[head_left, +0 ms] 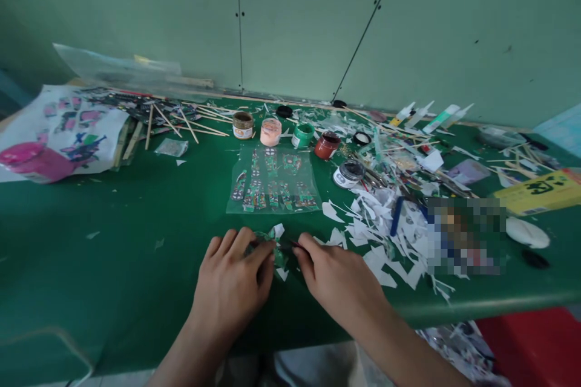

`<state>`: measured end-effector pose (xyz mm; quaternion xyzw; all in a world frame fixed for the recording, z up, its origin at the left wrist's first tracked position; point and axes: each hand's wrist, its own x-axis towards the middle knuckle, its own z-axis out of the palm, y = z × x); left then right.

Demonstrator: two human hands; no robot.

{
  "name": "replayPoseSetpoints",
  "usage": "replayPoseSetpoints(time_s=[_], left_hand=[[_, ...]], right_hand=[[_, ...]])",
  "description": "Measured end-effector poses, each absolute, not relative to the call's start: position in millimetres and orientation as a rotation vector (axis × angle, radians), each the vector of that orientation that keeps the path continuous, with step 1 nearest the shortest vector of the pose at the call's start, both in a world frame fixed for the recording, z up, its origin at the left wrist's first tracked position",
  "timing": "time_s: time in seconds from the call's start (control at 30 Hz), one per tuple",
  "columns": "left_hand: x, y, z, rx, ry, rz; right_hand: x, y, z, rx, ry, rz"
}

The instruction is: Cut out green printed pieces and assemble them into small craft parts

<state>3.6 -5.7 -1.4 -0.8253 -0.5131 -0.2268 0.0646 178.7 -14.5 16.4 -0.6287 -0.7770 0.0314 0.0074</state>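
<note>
Sheet (242, 160): clear film, flat on the green table (136, 242), small patterned pieces (273, 193) in rows on it. Landmark for the rest.
Green piece (281, 259): just nearer the person than the sheet, between the hands. Partly covered by fingers, outline unclear.
Left hand (231, 278): on the near side of the sheet. Fingers curled, thumb and forefinger pinched on the green piece, no gap visible.
Right hand (342, 278): off the sheet's near right corner. Thumb and forefinger pinched together on a thin dark-and-red tool (295, 244); mostly hidden, can't tell type.
Pinch: best held light and close to the worked edge; material looks thin, probably creases if squeezed.
Tool tip: near the left thumb. Short strokes, thumb out of line; turn the piece, not the tool.
White scraps (381, 217): right of the sheet and nearer. Worth holding the piece clear so offcuts don't mix in.
Black paint jar (348, 175): just right of the sheet, looks uncapped. Mind the right knuckles.
</note>
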Motion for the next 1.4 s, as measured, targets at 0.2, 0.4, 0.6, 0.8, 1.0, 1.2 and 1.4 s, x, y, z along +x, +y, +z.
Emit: replayPoseSetpoints(time_s=[0.2,0.4,0.6,0.8,1.0,1.2,1.4], left_hand=[[4.1,-4.8,-2.0,-2.563,-1.53,-0.674],[5.8,-2.2,-1.7,-2.589,-1.545,-0.691],[5.9,-3.5,-2.7,-2.574,-1.495,-0.69],[7.4,-5.4,0.5,-2.514,-1.496,-0.638],[7.0,-5.2,1.0,-2.52,-1.505,-0.652],[7.1,-5.1,1.6,-2.524,-1.508,-0.644],[7.6,-4.8,1.6,-2.52,-1.51,-0.651]], right_hand=[[170.5,-18.7,17.9,-2.011,-2.4,0.127],[165.0,-16.5,17.6,-2.084,-2.374,0.107],[161.9,-15.1,16.0,-2.084,-2.399,0.082],[162.9,-15.6,19.4,-2.061,-2.392,0.025],[159.5,-14.9,14.7,-2.03,-2.377,0.066],[158.5,-14.2,13.7,-2.029,-2.367,0.081],[156.3,-13.1,16.7,-2.05,-2.367,0.087]])
